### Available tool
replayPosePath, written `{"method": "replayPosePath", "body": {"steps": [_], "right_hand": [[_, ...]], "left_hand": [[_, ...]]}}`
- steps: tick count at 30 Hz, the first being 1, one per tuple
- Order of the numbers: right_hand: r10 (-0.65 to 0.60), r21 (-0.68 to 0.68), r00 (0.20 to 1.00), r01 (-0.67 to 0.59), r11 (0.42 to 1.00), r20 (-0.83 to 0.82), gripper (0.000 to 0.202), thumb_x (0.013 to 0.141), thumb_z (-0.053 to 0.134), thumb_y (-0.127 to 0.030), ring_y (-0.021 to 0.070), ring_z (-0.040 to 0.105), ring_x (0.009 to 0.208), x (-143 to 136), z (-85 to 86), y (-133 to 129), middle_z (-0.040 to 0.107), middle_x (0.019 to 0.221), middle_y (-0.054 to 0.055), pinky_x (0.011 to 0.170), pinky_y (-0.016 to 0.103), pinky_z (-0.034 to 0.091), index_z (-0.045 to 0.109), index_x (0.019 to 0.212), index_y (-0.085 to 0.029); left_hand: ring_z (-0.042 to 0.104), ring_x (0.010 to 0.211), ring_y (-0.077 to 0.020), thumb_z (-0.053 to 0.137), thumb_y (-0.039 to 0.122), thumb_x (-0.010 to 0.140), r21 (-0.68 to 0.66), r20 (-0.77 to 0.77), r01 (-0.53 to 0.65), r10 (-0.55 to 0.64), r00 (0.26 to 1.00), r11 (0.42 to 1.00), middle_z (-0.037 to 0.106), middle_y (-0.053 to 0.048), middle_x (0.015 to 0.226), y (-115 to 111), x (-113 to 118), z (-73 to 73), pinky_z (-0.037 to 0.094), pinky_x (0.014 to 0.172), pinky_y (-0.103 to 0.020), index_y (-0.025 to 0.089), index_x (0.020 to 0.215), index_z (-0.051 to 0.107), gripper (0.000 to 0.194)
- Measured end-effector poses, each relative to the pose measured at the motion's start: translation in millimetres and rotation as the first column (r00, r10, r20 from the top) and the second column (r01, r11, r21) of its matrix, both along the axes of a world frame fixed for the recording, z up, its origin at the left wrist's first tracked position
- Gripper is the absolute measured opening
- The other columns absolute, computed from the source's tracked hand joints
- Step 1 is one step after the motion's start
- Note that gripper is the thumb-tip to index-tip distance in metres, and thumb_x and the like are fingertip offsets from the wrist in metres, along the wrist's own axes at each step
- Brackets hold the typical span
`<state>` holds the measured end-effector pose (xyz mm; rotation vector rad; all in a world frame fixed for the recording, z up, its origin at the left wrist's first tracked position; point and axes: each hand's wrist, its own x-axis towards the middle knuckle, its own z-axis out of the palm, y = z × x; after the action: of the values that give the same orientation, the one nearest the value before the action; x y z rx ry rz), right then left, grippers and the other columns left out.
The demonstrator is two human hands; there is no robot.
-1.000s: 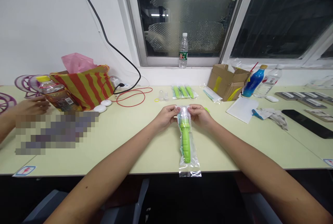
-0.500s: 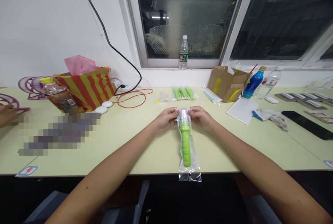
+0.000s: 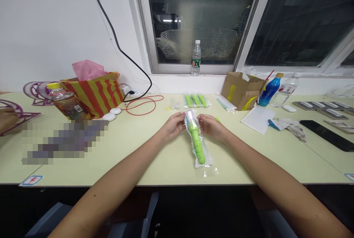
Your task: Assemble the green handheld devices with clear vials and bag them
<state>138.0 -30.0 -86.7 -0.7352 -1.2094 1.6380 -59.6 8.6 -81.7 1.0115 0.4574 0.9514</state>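
A clear plastic bag (image 3: 207,157) holds a bright green ribbed handle (image 3: 197,144) with a clear part at its top end. It lies tilted over the table, its lower end toward me and to the right. My left hand (image 3: 174,125) is closed, pinching the bag's upper left edge between thumb and fingers. At the upper right side of the bag, my right hand (image 3: 211,126) has its fingers curled in; what they grip is hidden. A small green piece (image 3: 217,119) shows just behind that hand.
Behind my hands lie several bagged green pieces (image 3: 195,100), small clear caps (image 3: 175,102) and a yellow ring (image 3: 167,108). A cardboard box (image 3: 240,90) and bottles (image 3: 271,90) stand right. Left are a striped bag (image 3: 96,96), a red cord (image 3: 143,109) and another person's hand (image 3: 8,120).
The bag's lower end has swung to the right and away from the table's front edge. My right hand has shifted off the bag's top corner, and a green piece now shows behind it.
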Motion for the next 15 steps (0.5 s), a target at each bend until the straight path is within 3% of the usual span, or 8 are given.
{"method": "replayPosePath", "body": {"steps": [7, 15], "right_hand": [[0.024, -0.083, 0.997, -0.018, 0.996, 0.074, 0.03, 0.077, 0.076, -0.043, 0.0124, 0.058, 0.066, -4.9, 5.6, -8.9, 0.062, 0.077, 0.001, 0.058, 0.024, 0.047, 0.063, 0.087, -0.018], [0.274, -0.152, 0.915, -0.238, 0.959, 0.297, 0.034, 0.078, 0.074, -0.041, 0.0197, 0.067, 0.066, 14.5, 15.3, -11.3, 0.069, 0.085, 0.007, 0.051, 0.029, 0.053, 0.062, 0.099, -0.017]], "left_hand": [[0.062, 0.073, -0.0142, 0.078, 0.032, 0.075, -0.028, 0.069, -0.118, 0.12, 0.99, 0.993, 0.066, -0.004, 0.081, 6.9, -1.9, -0.1, 0.053, 0.072, -0.03, 0.012, 0.086, 0.066, 0.025], [0.061, 0.074, -0.0112, 0.074, 0.024, 0.079, -0.115, 0.203, -0.286, 0.304, 0.931, 0.951, 0.066, -0.003, 0.084, 19.0, -11.6, 8.6, 0.052, 0.069, -0.025, 0.014, 0.084, 0.062, 0.017]]}}
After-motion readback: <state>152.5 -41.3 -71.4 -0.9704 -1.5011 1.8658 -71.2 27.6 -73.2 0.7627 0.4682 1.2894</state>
